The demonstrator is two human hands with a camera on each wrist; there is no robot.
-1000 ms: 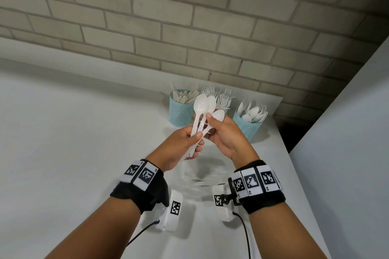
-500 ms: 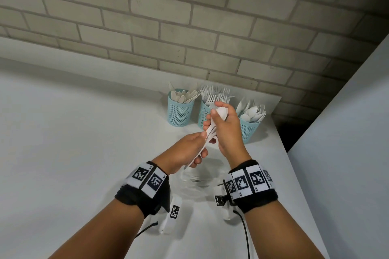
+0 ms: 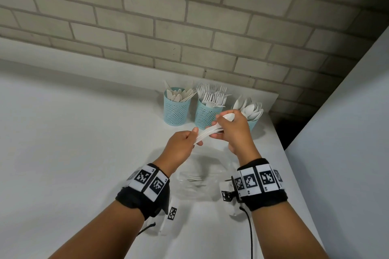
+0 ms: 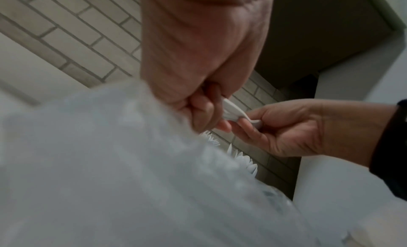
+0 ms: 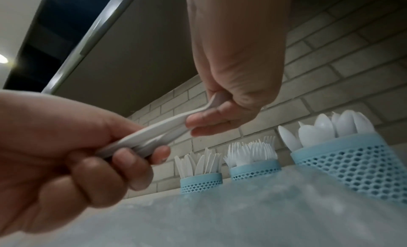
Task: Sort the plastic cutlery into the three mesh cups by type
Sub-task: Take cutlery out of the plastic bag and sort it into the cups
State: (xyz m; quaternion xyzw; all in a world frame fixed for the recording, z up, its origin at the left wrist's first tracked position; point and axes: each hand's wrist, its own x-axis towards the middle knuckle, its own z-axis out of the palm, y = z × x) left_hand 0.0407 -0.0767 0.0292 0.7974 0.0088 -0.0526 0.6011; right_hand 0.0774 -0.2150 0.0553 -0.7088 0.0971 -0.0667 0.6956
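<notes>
My left hand (image 3: 182, 142) is raised ahead of me, fingers curled and thumb pressed down, pointing toward two o'clock. My right hand (image 3: 233, 130) meets it from three o'clock, fingers curled, wrist cocked, both forearms converging.

I see white spoons (image 3: 207, 132) bundled, tilted, just before the three blue mesh cups (image 3: 207, 116): knives left, forks middle, spoons right.

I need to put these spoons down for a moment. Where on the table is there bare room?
Bare: the wide white table left of the left hand and the knife cup. Crowded: the back right corner with the three cups, and the clear bag between the wrists.
</notes>
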